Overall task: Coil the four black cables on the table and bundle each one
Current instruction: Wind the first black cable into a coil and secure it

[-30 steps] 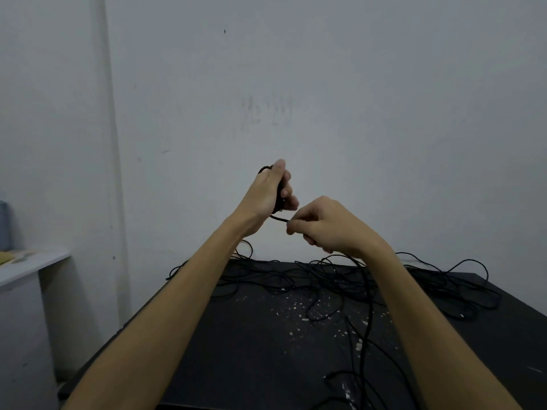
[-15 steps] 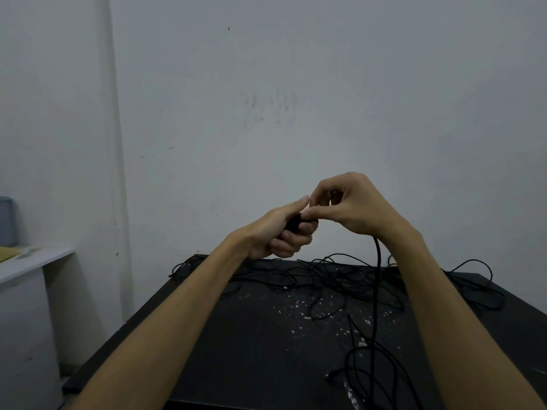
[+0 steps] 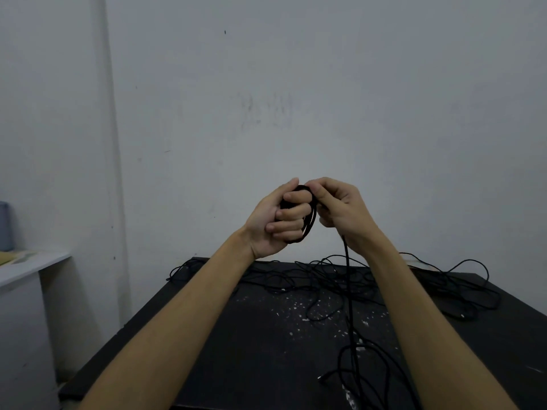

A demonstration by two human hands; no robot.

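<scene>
My left hand [image 3: 278, 220] is raised above the table, its fingers curled round a small coil of black cable [image 3: 310, 220]. Against the coil's right side my right hand [image 3: 340, 208] pinches the same cable at the top of the coil. From under that hand the cable's free length [image 3: 349, 291] drops straight down to the black table [image 3: 236, 350]. A tangle of other black cables [image 3: 325, 273] lies spread across the far part of the table, with loops trailing to the right [image 3: 461, 291] and at the near edge [image 3: 364, 371].
White specks dot the middle of the tabletop. A grey wall rises close behind the table. At the left stands a white shelf [image 3: 32, 264] with a bluish container [image 3: 6, 226] on it.
Both hands have stayed raised and drawn together. My right hand swung up and over from below the left, laying another turn on the coil, which is now bigger.
</scene>
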